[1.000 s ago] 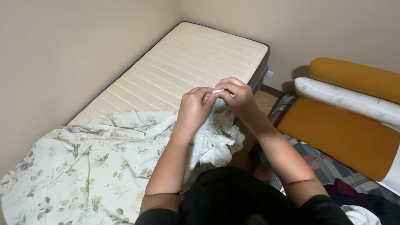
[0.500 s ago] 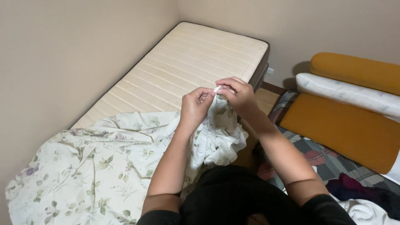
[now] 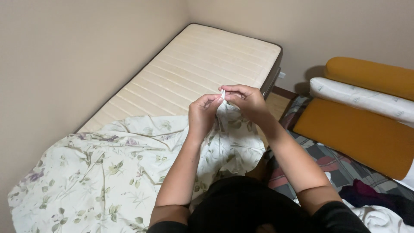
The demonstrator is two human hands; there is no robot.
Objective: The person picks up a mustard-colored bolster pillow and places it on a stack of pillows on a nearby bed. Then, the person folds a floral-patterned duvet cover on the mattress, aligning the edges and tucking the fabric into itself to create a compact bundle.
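A bare cream quilted mattress (image 3: 202, 64) on a dark bed base (image 3: 276, 71) fills the corner of the room, its long side against the wall. A crumpled white bedsheet printed with green leaves and small purple flowers (image 3: 99, 172) lies directly on the near end of the mattress and spills over its near edge, while the far part of the mattress is uncovered. Beside the bed, a plaid blanket in grey and red (image 3: 327, 162) lies on the floor, with mustard-yellow cushions (image 3: 358, 133) on it.
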